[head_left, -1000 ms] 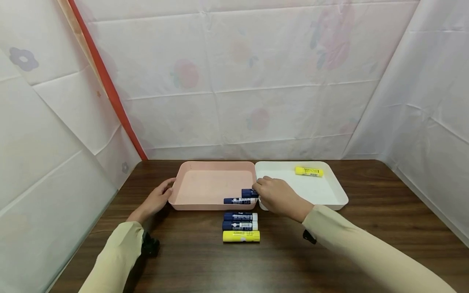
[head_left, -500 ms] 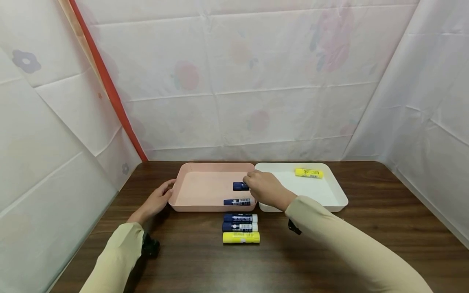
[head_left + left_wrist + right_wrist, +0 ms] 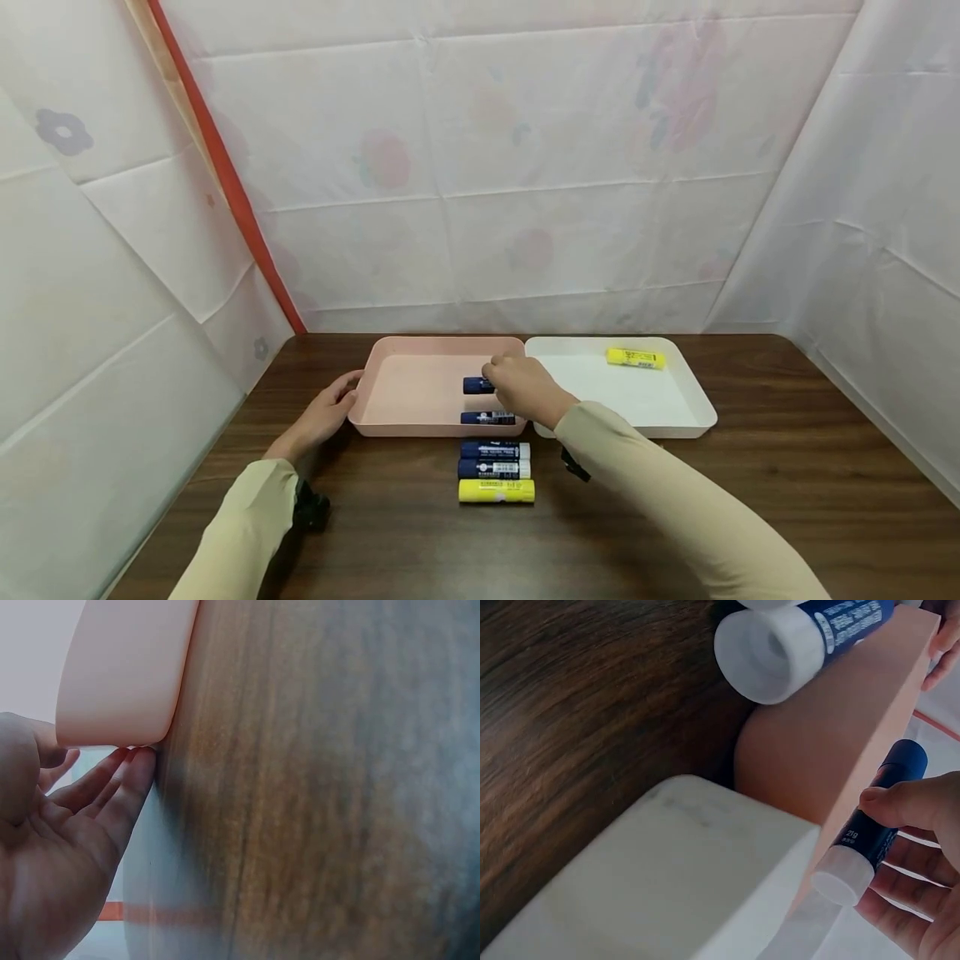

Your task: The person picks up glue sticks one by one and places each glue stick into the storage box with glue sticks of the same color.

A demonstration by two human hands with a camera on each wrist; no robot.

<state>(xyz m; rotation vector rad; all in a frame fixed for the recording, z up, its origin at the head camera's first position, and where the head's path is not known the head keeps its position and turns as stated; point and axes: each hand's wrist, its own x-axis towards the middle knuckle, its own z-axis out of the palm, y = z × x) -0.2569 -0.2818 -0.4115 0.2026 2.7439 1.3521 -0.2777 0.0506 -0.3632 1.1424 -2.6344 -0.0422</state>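
My right hand (image 3: 525,386) pinches a blue glue stick with a white base (image 3: 870,825) between thumb and fingers, over the right part of the pink tray (image 3: 412,392). In the head view only its dark blue end shows past the fingers. A second blue glue stick (image 3: 487,417) lies in the tray along its front wall. My left hand (image 3: 324,417) rests at the tray's left side; in the left wrist view, its nearly straight fingertips (image 3: 142,761) touch the pink wall.
A white tray (image 3: 585,425) adjoins the pink one on the right and holds a yellow glue stick (image 3: 636,358). In front of the pink tray, two blue glue sticks (image 3: 494,460) and a yellow glue stick (image 3: 497,492) lie in a row on the wooden table (image 3: 375,533).
My right hand has moved left with the blue glue stick, from the border between the trays to over the pink tray. The left hand stays at the tray's side.
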